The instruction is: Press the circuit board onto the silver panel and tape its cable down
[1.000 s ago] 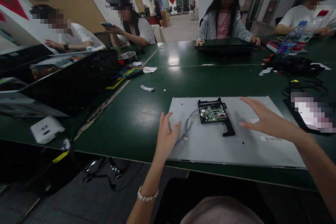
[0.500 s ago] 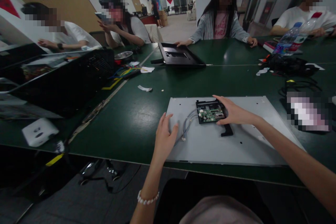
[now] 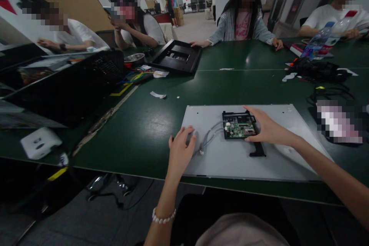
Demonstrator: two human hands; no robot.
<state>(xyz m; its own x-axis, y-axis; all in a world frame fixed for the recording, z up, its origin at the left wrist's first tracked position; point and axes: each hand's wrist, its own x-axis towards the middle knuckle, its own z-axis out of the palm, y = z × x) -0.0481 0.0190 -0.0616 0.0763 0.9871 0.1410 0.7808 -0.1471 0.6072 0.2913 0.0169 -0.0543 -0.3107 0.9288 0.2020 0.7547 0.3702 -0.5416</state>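
A pale grey flat metal panel (image 3: 225, 167) lies on the green table in front of me. On it sits a green circuit board (image 3: 240, 130) in a black plastic frame, with a black L-shaped arm (image 3: 258, 150) sticking out toward me. My right hand (image 3: 266, 126) grips the board's frame by its right side, thumb at the near edge and fingers at the far edge. Grey cables (image 3: 208, 137) run left from the board toward my left hand (image 3: 182, 147). That hand rests at the panel's left edge, fingers apart and slightly bent. A small dark bit shows behind its fingers.
Across the table, a person's hand (image 3: 200, 43) touches a black panel frame (image 3: 173, 59). At left stand an open black case (image 3: 77, 84) and a white box (image 3: 40, 143). Tangled black cables (image 3: 319, 71), bottles (image 3: 318, 40) and a blurred-out object (image 3: 338, 123) lie at right.
My right hand and the circuit board have shifted a little right across the panel. Across the table, the black panel frame has moved left and been lowered flatter.
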